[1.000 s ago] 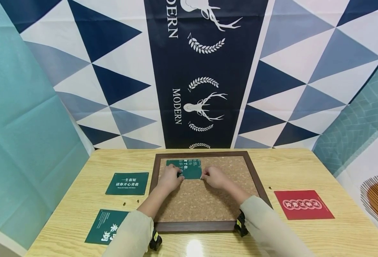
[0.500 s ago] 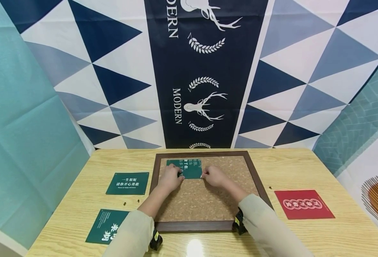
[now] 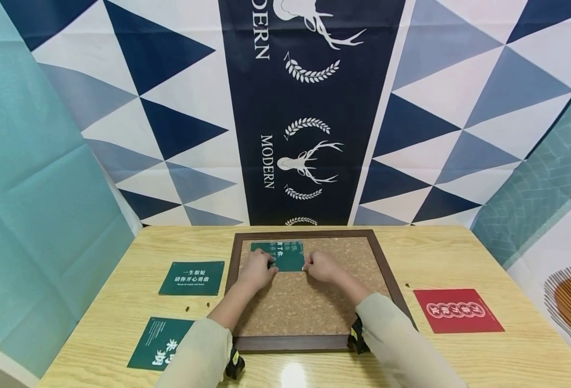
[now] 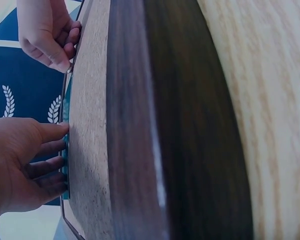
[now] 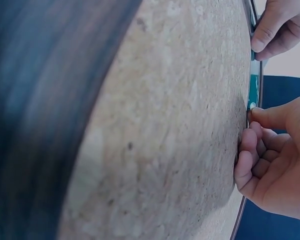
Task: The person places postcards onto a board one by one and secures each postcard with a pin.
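A dark green card (image 3: 289, 258) with white lettering lies flat on the cork board (image 3: 310, 307), near its far left corner. My left hand (image 3: 258, 269) rests on the card's left part, its fingers extended and pressing it to the cork in the left wrist view (image 4: 25, 165). At the card's near right corner, my right hand (image 3: 323, 267) has its thumb on a small shiny thumbtack (image 5: 252, 106). The other fingers of that hand are curled against the cork, and the tack's point is hidden.
A dark wooden frame (image 3: 295, 343) borders the cork. Two more green cards (image 3: 192, 278) lie left of it, the nearer one partly behind the left sleeve (image 3: 195, 350). Small tacks (image 3: 187, 309) dot the table, one tack (image 3: 407, 285) beside a red card (image 3: 458, 311) at right.
Both hands keep their places at the green card. The right wrist and sleeve have shifted slightly left; the whole view has tilted a little.
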`<state>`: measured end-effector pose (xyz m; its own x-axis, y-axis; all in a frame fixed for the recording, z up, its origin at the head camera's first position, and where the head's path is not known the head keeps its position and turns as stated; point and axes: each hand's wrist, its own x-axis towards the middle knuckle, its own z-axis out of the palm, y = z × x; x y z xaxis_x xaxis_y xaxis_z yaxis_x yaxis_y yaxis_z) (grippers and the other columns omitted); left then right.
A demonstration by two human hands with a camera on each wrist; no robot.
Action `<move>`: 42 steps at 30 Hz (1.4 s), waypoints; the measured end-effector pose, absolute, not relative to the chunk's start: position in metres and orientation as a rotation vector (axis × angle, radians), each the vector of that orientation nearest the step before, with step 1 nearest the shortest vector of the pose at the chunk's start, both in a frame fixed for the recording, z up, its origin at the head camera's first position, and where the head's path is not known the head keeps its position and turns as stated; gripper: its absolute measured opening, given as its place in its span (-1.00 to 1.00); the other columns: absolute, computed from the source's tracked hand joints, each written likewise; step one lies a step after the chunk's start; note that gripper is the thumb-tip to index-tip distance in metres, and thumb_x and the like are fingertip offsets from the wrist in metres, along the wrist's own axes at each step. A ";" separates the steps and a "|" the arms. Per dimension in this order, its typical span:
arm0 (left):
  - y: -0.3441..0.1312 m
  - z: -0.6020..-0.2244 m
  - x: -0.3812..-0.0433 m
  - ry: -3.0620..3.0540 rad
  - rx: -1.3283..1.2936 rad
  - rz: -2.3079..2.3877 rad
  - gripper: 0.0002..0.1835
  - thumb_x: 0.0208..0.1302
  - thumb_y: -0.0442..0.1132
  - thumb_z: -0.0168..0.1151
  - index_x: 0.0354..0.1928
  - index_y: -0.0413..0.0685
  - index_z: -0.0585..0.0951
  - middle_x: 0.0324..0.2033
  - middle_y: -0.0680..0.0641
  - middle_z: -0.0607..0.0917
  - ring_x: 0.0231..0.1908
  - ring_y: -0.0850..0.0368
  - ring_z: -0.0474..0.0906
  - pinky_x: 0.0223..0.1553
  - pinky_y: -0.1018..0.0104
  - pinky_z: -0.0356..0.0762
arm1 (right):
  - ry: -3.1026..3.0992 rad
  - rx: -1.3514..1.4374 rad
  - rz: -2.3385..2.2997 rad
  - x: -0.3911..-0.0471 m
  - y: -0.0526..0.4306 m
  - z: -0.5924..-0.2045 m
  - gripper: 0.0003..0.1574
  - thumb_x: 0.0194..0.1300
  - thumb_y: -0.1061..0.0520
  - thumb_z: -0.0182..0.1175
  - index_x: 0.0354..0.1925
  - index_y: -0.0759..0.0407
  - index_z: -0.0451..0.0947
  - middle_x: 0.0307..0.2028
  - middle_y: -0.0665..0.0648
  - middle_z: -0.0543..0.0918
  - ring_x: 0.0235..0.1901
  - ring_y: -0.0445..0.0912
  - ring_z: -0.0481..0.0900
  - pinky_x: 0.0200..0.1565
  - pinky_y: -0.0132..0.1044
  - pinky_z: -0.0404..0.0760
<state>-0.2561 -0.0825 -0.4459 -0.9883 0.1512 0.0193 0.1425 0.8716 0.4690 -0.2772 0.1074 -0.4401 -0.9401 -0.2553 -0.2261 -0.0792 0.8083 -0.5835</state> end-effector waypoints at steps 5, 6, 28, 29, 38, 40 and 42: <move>-0.082 -0.447 -0.256 3.023 0.231 0.747 -0.69 0.21 -0.16 0.26 -0.07 -0.20 0.65 -0.05 -0.21 0.55 0.03 -0.11 0.44 0.08 0.03 0.46 | 2.686 -0.216 -0.839 -0.277 0.106 -0.440 -0.65 0.34 0.18 0.04 -0.60 0.12 0.28 -0.67 0.00 0.25 -0.64 -0.16 0.18 -0.56 -0.35 0.17; -0.082 -0.447 -0.256 3.024 0.231 0.742 -0.69 0.21 -0.16 0.26 -0.07 -0.20 0.65 -0.05 -0.21 0.55 0.03 -0.10 0.44 0.07 0.03 0.47 | 2.681 -0.208 -0.843 -0.277 0.106 -0.440 -0.66 0.34 0.18 0.04 -0.59 0.12 0.29 -0.66 0.00 0.25 -0.63 -0.16 0.19 -0.56 -0.35 0.18; -0.083 -0.450 -0.258 3.024 0.221 0.757 -0.69 0.21 -0.17 0.26 -0.07 -0.20 0.65 -0.06 -0.20 0.55 0.02 -0.10 0.45 0.07 0.04 0.48 | 2.627 -0.213 -1.099 -0.279 0.114 -0.449 -0.41 0.33 0.17 0.11 -0.78 0.06 0.13 -0.78 -0.06 0.11 -0.72 -0.20 0.08 -0.58 -0.39 0.16; -0.083 -0.450 -0.258 3.025 0.221 0.758 -0.69 0.21 -0.17 0.26 -0.07 -0.20 0.65 -0.06 -0.20 0.55 0.03 -0.10 0.45 0.07 0.04 0.48 | 2.637 -0.204 -1.093 -0.279 0.113 -0.449 -0.41 0.33 0.17 0.11 -0.78 0.06 0.13 -0.78 -0.06 0.11 -0.72 -0.20 0.08 -0.57 -0.39 0.16; -0.082 -0.450 -0.259 3.037 0.235 0.753 -0.68 0.21 -0.16 0.26 -0.07 -0.21 0.65 -0.05 -0.21 0.55 0.04 -0.11 0.44 0.08 0.03 0.47 | 2.709 -0.185 -1.023 -0.278 0.112 -0.450 -0.41 0.32 0.16 0.12 -0.77 0.05 0.11 -0.76 -0.06 0.11 -0.70 -0.19 0.09 -0.58 -0.40 0.15; -0.082 -0.450 -0.259 3.034 0.236 0.755 -0.68 0.21 -0.16 0.26 -0.07 -0.21 0.65 -0.05 -0.21 0.55 0.04 -0.11 0.44 0.08 0.03 0.47 | 2.716 -0.187 -1.019 -0.277 0.111 -0.448 -0.41 0.32 0.16 0.12 -0.77 0.05 0.11 -0.76 -0.06 0.10 -0.70 -0.19 0.09 -0.58 -0.40 0.14; -0.082 -0.450 -0.258 3.031 0.234 0.758 -0.68 0.21 -0.16 0.26 -0.06 -0.20 0.65 -0.05 -0.21 0.55 0.04 -0.11 0.43 0.09 0.03 0.47 | 2.721 -0.190 -1.020 -0.276 0.110 -0.447 -0.41 0.32 0.15 0.12 -0.77 0.06 0.12 -0.77 -0.06 0.10 -0.70 -0.19 0.09 -0.58 -0.40 0.14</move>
